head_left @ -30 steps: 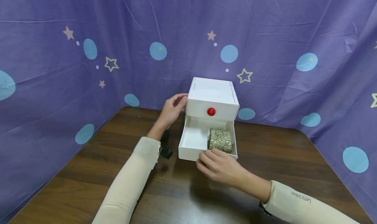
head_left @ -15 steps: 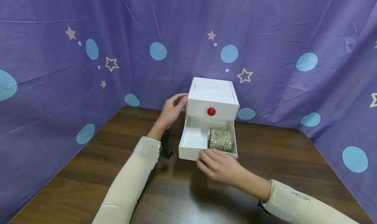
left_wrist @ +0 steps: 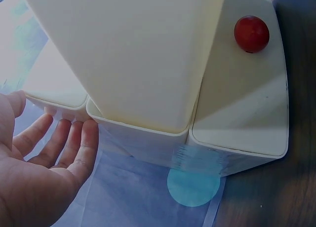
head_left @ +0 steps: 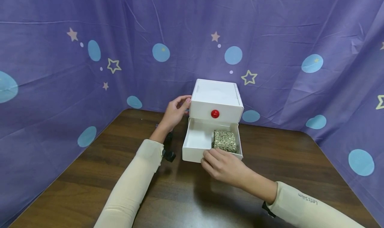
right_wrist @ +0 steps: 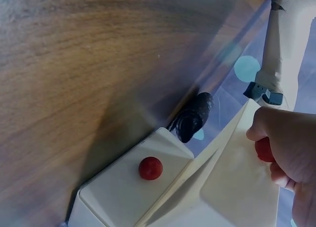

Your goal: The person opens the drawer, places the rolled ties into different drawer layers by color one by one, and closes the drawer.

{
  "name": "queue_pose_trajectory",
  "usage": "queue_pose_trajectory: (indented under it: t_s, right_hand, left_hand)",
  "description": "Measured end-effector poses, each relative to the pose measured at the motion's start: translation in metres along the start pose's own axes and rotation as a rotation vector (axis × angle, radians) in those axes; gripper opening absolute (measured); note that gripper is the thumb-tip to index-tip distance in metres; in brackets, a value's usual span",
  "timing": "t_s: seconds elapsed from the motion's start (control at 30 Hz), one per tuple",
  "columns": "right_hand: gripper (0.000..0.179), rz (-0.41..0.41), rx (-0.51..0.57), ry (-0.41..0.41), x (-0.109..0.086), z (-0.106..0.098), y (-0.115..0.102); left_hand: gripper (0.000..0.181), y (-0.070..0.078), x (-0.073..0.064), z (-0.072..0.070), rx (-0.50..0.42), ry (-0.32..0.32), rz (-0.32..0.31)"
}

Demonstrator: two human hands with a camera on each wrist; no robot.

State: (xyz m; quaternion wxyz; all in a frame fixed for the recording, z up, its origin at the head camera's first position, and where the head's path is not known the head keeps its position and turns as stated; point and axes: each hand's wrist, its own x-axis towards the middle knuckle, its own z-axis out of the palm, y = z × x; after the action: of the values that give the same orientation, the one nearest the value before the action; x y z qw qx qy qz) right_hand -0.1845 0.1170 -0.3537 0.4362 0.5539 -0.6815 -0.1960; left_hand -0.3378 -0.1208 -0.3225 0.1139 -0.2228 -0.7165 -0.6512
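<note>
A white drawer unit [head_left: 217, 91] stands at the back of the table; its middle drawer [head_left: 196, 138] is pulled out. A speckled beige-and-dark block [head_left: 224, 140] lies in that drawer's right part. My right hand [head_left: 223, 166] is at the drawer front, and in the right wrist view its fingers pinch the red round knob [right_wrist: 264, 149]. My left hand [head_left: 174, 113] rests on the unit's left side, thumb near the front corner, its fingers extended against the wall in the left wrist view. The top drawer's red knob [head_left: 215, 113] shows above the pulled-out drawer.
The lowest drawer, with its own red knob [left_wrist: 252, 34], is closed beneath the pulled-out one. A dark object [right_wrist: 192, 118] is beside the unit. A purple curtain [head_left: 270, 38] with stars and blue dots hangs behind the brown wooden table [head_left: 285, 161].
The pulled-out drawer, with the block in it, has slid slightly inward. My right hand has moved slightly forward with it. The left hand stays in place.
</note>
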Motion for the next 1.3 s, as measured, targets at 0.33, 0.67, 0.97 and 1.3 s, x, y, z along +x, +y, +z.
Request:
queue_pose_trajectory:
  t_s: [0.33, 0.67, 0.97, 1.3]
  right_hand:
    - [0.037, 0.021, 0.025, 0.012, 0.002, -0.004, 0.006]
    - [0.037, 0.019, 0.030, 0.016, 0.001, -0.004, 0.008]
    - [0.038, 0.029, 0.045, 0.007, 0.002, -0.004, 0.009]
    - [0.035, 0.036, 0.042, 0.019, 0.003, 0.001, 0.013]
  left_hand:
    - [0.043, 0.002, -0.001, 0.000, -0.005, 0.001, 0.015]
    - [0.043, 0.002, -0.002, 0.000, -0.022, -0.004, 0.016]
    - [0.042, 0.001, -0.001, 0.000, -0.011, 0.001, 0.022]
    - [0.043, 0.003, -0.002, 0.000, -0.010, -0.004, 0.008]
